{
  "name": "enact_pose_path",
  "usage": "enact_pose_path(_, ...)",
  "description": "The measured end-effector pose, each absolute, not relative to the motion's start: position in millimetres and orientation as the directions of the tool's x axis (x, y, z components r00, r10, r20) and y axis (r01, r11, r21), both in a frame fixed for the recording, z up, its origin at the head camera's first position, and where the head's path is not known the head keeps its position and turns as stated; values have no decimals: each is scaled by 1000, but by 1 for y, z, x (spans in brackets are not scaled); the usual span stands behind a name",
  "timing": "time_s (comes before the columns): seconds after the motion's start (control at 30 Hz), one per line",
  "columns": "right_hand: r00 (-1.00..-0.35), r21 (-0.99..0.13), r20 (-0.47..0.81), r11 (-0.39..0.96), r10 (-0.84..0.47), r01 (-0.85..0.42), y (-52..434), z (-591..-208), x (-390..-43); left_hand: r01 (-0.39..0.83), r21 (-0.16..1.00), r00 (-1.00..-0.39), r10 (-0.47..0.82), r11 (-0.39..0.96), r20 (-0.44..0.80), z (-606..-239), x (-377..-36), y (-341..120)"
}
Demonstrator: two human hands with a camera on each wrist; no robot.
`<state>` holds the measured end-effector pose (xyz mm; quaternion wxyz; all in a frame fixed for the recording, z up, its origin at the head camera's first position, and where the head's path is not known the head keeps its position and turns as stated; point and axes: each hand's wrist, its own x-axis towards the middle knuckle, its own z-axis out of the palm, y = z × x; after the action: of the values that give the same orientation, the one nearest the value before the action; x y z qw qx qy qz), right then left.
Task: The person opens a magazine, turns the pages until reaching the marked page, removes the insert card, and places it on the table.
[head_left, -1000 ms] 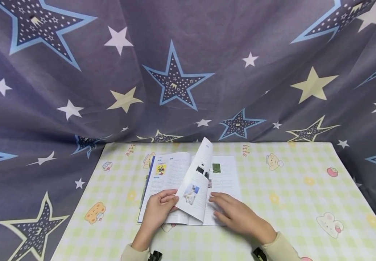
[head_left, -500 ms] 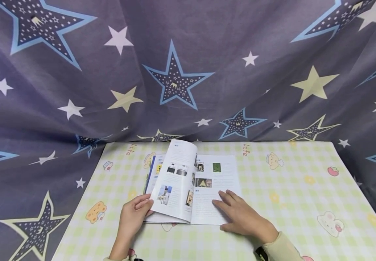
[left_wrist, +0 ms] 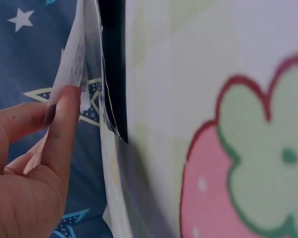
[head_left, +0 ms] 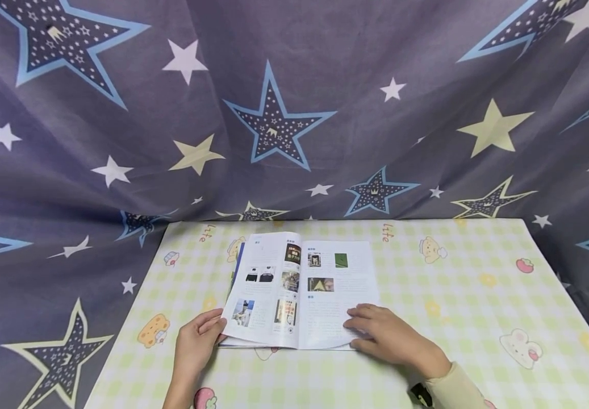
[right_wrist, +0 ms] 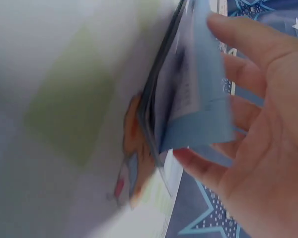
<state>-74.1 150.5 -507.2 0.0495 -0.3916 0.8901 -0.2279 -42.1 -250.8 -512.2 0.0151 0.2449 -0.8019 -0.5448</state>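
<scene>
Open glossy magazine with white pages and small photo blocks (head_left: 299, 295) lies flat on the worktop (head_left: 452, 352), near its middle, spine running away from the person. Page text too small to read; dark photo tiles on left page, a green square and a tent-like picture on right page.

Left hand (head_left: 194, 343): at lower left corner of the left page. Left wrist view shows thumb and fingers (left_wrist: 64, 129) pinching the edge of a thin page, fingers together on the paper, the other sheets fanned just beside.

Right hand (head_left: 391, 338): lies on lower right corner of the right page, palm down. Right wrist view shows thumb under the bottom corner of a few pages and fingers (right_wrist: 238, 39) curved over them, so it grips that corner loosely; view is blurred.

Worktop cover: yellow-green checked plastic cloth with cartoon bears, strawberries and rabbits. Readable writing: "life" in orange script at two spots on the far edge (head_left: 205, 233) and (head_left: 386, 232).

Behind: grey-purple fabric backdrop with blue, white and cream stars (head_left: 274, 125), draped down to the worktop's far edge and round both sides.
</scene>
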Motion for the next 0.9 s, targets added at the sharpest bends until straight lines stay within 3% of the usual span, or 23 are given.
enact_pose_path(0.13, -724, -497, 140, 585, -675, -641, 162, -506, -77, -375, 876, -879, -418, 304, -231, -514, -43, -251)
enact_pose_path(0.27, -800, -530, 151, 636, -580, -561, 171, -506, -78, -372, 867, -879, -426, 331, -215, -515, -43, -251)
enact_pose_path(0.5, -909, -490, 181, 767, -374, -414, 175, -512, -78, -352, 866, -878, -445, 356, -174, -517, -43, -250)
enact_pose_path(0.73, -939, -526, 236, 779, -251, -341, 169, -515, -81, -307, 891, -896, -417, 335, -152, -516, -48, -243)
enact_pose_path(0.9, -904, -609, 276, 669, -326, -427, 158, -514, -83, -276, 910, -918, -365, 310, -154, -515, -52, -234)
